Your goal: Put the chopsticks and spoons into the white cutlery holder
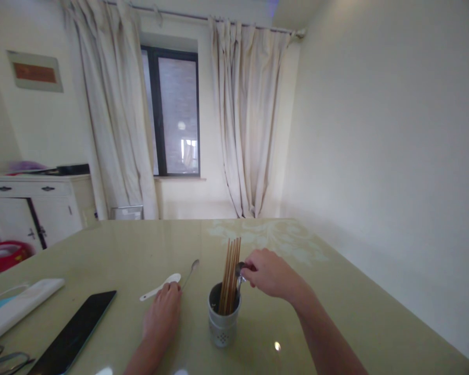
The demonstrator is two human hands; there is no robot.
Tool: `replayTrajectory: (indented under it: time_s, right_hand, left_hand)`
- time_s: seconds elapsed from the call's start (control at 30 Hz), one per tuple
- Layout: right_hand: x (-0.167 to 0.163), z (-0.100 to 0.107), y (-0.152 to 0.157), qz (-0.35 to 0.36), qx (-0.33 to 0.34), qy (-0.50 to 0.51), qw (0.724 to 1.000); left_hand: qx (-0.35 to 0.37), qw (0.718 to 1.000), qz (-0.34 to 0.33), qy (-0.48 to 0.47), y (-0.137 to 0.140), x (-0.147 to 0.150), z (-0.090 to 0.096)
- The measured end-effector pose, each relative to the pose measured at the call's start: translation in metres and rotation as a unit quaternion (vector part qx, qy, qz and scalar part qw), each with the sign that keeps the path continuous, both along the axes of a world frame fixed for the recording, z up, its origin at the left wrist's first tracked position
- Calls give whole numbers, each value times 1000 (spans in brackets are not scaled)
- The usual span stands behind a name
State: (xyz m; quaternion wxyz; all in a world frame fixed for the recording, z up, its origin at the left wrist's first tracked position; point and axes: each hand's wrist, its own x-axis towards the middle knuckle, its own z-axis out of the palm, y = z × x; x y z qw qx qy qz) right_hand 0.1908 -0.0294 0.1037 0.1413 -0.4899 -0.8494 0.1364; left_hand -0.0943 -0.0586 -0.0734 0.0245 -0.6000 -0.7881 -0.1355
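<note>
A grey utensil holder (222, 330) stands upright on the table, with several wooden chopsticks (229, 276) leaning in it. My right hand (271, 273) is at the holder's right rim, fingers closed round a metal spoon (239, 270). Its bowl points up beside the chopsticks; its lower end is hidden. On the left, my left hand (164, 310) lies on the table, fingers loosely bent. The fingertips touch or nearly touch a white spoon (160, 287) and the handle end of another metal spoon (194, 265). Both spoons lie on the table.
At the left of the glossy table (281, 317) lie a black phone-like slab (76, 330), a white power strip (27, 307) and glasses (10, 359). A white cabinet (54, 208) stands beyond. The wall (394, 156) runs along the table's right side.
</note>
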Motion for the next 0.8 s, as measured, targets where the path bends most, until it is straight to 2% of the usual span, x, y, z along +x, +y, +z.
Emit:
replayTrajectory:
  time_s: [0.1,0.17,0.27,0.4,0.5,0.63,0.7,0.8]
  right_hand:
    - [-1,-4,0,5,-38,-7,999]
    - [0,-4,0,1,-38,-11,999]
    - [5,2,-3,-11,16,7,1000]
    - [5,14,-11,12,92,125,988]
    - [-7,12,-17,80,115,221,965]
    - [-26,4,-19,151,144,254,944]
    - [-27,5,-18,155,163,268,937]
    - [-13,14,-17,100,195,328,919]
  left_hand:
    - [34,998,-12,-48,4,-1,-3]
    - [87,990,-19,-110,7,1,-3]
    - [193,956,-26,-221,11,10,2]
    - [275,905,-44,-321,5,30,14]
    - [313,889,-112,-316,-7,43,21]
    - [317,886,-198,-273,-19,50,22]
    - [307,889,-208,-270,-20,47,22]
    - [300,903,-186,-247,-16,34,24]
